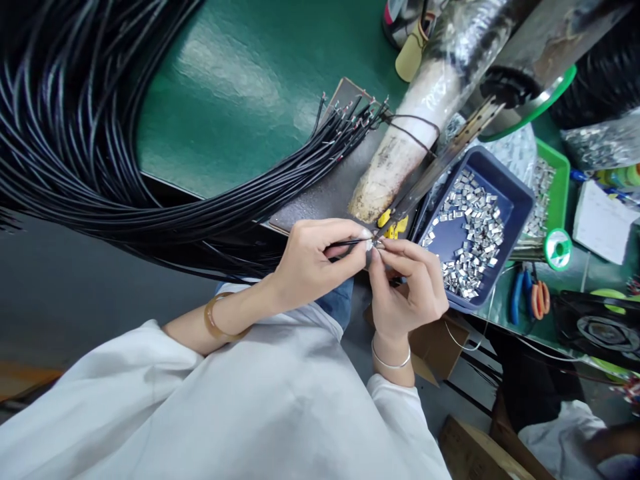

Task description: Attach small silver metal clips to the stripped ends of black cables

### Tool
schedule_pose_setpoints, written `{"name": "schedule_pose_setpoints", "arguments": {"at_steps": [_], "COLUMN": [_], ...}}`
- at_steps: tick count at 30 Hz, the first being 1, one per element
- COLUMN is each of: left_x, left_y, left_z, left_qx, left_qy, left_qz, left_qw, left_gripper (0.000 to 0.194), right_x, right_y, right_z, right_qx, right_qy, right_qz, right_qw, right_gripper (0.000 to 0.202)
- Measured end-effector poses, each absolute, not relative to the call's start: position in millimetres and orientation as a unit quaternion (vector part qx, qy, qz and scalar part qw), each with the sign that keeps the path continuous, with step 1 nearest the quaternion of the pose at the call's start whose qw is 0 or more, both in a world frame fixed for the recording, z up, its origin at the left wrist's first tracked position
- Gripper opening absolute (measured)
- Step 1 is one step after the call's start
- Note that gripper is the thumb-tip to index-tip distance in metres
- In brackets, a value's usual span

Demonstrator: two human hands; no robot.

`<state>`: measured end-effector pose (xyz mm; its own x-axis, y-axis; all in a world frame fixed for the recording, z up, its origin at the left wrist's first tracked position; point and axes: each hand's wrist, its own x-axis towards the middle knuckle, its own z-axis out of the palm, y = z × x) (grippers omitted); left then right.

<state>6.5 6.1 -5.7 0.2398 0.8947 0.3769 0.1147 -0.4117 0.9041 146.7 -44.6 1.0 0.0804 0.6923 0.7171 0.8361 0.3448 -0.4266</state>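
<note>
Between the thumb and fingers of my left hand [325,257] is the end of a thin black cable [350,242]. My right hand [413,280] pinches a small silvery metal connector [379,245] against that cable end; the fingertips hide most of it. Both hands meet at the tip of a soldering iron [425,175], which slants down from the upper right. Just behind the fingertips lies something yellow [395,225]. A thick bundle of black cables [280,177] with bared, coloured wire ends sweeps in from the left.
A blue tray [517,193] of small metal pieces stands right of my hands, with a green tray [560,180] behind it. A plastic-wrapped tube [400,127] leans over the green table [235,73]. Pliers [523,293], a solder spool [557,249] and a co-worker's sleeve [565,433] are farther right.
</note>
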Motion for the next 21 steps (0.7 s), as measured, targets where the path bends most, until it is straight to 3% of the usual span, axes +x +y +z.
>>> {"name": "schedule_pose_setpoints", "arguments": {"at_steps": [13, 21], "left_x": [-0.9, -0.3], "left_y": [6.7, 4.1], "left_z": [-3.7, -1.9], "left_qx": [0.687, 0.682], "left_qy": [0.359, 0.362], "left_qz": [0.473, 0.446], "left_qw": [0.419, 0.453], "left_gripper": [0.01, 0.009], "right_x": [149.6, 149.7], "right_y": [-50.3, -47.4], "right_z": [-4.8, -4.5], "right_qx": [-0.538, -0.554], "right_qy": [-0.707, -0.691], "right_qz": [-0.088, -0.055], "right_qw": [0.451, 0.461], "right_gripper": [0.028, 0.02]}}
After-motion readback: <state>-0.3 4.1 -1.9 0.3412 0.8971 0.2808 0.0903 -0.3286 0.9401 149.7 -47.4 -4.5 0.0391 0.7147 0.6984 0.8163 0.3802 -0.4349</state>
